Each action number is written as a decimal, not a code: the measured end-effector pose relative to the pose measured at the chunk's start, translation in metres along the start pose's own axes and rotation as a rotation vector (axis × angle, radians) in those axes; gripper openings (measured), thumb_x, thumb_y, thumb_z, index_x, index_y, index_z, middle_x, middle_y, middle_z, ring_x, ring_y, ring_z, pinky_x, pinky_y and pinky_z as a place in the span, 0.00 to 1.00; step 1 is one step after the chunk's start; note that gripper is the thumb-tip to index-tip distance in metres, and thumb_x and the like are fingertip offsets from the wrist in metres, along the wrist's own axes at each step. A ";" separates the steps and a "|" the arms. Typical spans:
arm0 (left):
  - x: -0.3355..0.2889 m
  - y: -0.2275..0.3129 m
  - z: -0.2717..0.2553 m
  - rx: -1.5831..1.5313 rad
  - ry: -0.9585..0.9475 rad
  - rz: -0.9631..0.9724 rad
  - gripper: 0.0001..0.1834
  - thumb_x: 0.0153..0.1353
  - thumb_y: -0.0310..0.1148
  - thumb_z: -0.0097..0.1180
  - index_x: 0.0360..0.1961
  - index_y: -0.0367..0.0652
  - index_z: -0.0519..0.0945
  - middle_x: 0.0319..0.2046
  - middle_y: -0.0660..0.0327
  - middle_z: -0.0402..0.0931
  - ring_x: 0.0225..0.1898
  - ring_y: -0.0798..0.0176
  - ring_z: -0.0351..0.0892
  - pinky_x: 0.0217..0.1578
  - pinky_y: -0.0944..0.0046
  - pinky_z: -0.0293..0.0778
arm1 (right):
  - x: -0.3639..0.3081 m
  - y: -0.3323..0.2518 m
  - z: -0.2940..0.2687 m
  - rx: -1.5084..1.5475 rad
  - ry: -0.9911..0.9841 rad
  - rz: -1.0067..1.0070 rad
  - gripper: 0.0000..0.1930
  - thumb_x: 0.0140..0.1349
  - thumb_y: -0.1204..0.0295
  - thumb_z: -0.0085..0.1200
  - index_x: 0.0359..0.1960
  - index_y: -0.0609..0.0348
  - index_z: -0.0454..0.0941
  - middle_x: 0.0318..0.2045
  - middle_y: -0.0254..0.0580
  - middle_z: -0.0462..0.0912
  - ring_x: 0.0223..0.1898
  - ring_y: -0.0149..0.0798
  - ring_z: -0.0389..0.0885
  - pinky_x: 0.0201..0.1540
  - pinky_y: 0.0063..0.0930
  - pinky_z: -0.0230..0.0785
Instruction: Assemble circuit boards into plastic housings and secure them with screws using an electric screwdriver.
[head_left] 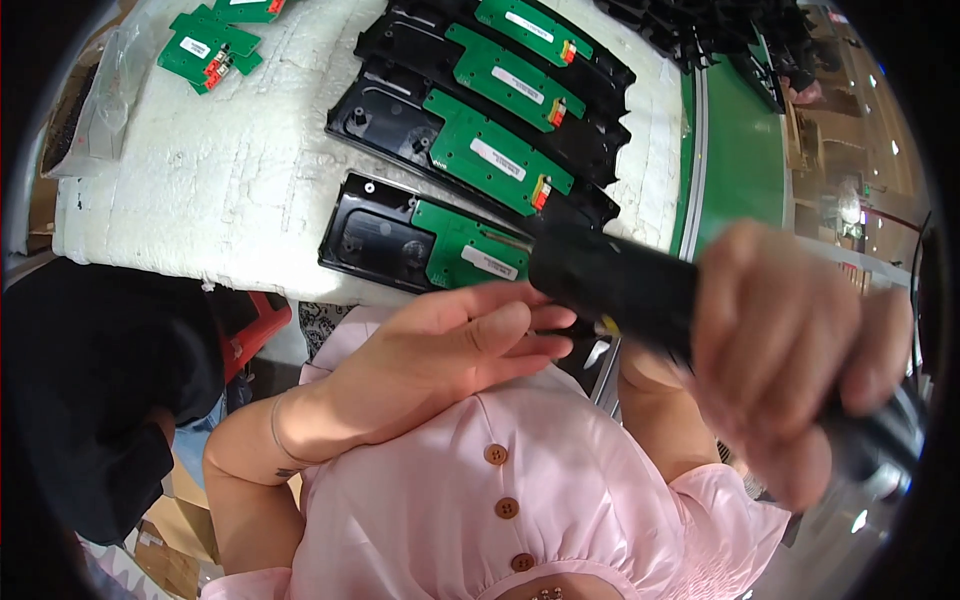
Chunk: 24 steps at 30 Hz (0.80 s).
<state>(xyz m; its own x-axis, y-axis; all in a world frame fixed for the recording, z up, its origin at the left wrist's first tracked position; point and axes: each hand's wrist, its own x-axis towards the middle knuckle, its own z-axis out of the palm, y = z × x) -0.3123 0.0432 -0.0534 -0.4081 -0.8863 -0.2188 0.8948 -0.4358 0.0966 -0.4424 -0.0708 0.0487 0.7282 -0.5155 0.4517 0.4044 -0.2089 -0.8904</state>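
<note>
My right hand [775, 340], blurred by motion, is wrapped round a black electric screwdriver [620, 285]. The tool reaches leftward over the right end of the nearest black plastic housing [375, 235], hiding that end. Inside this housing lies a green circuit board [455, 248] with a white label. Just below the housing's front edge is my left hand [480, 335], palm partly turned up and fingers stretched out, nothing seen in it. Whether its fingertips touch the housing cannot be made out behind the screwdriver.
Beyond lie more black housings [390, 120] with green boards, in a row on the white padded table [250, 200]. Loose green boards [200, 50] sit at the far left, near a clear plastic bag [115, 90]. A dark-clothed person [110, 370] is close on my left. Black parts [690, 25] are heaped at the far right.
</note>
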 end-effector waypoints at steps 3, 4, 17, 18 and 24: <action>-0.004 0.002 -0.005 0.089 0.151 -0.219 0.23 0.65 0.33 0.39 0.57 0.28 0.58 0.48 0.46 0.69 0.52 0.53 0.70 0.53 0.62 0.67 | -0.015 0.021 0.005 0.007 0.135 -0.048 0.16 0.49 0.74 0.51 0.39 0.53 0.62 0.13 0.24 0.69 0.16 0.23 0.67 0.21 0.17 0.58; -0.006 0.002 -0.008 0.088 0.151 -0.221 0.23 0.65 0.33 0.39 0.57 0.28 0.58 0.48 0.46 0.69 0.52 0.53 0.70 0.53 0.62 0.67 | -0.021 0.023 0.006 -0.001 0.219 -0.012 0.16 0.49 0.74 0.50 0.41 0.54 0.63 0.15 0.24 0.69 0.17 0.25 0.66 0.23 0.19 0.59; -0.015 -0.009 -0.029 0.227 0.122 -0.099 0.08 0.62 0.31 0.49 0.37 0.37 0.72 0.32 0.57 0.75 0.34 0.67 0.75 0.37 0.71 0.72 | -0.020 0.039 0.005 0.008 0.132 0.049 0.15 0.49 0.72 0.49 0.40 0.54 0.62 0.18 0.29 0.68 0.17 0.27 0.64 0.23 0.22 0.59; -0.014 -0.011 -0.028 0.239 0.193 -0.055 0.07 0.62 0.30 0.48 0.37 0.38 0.72 0.31 0.58 0.74 0.32 0.67 0.75 0.35 0.72 0.72 | -0.019 0.040 0.006 0.014 0.140 0.052 0.14 0.48 0.73 0.49 0.38 0.54 0.62 0.17 0.29 0.67 0.16 0.27 0.64 0.23 0.22 0.59; -0.012 -0.011 -0.027 0.179 0.263 -0.027 0.10 0.60 0.30 0.51 0.40 0.36 0.74 0.34 0.59 0.75 0.35 0.69 0.75 0.38 0.71 0.72 | -0.013 0.038 0.018 -0.035 0.166 0.109 0.13 0.46 0.75 0.52 0.31 0.53 0.59 0.15 0.29 0.66 0.14 0.26 0.63 0.21 0.22 0.59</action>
<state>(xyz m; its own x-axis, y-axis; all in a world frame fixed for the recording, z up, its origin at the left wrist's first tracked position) -0.3122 0.0626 -0.0779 -0.3495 -0.8136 -0.4646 0.8287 -0.4999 0.2519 -0.4269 -0.0574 0.0098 0.6644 -0.6658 0.3397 0.3064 -0.1719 -0.9363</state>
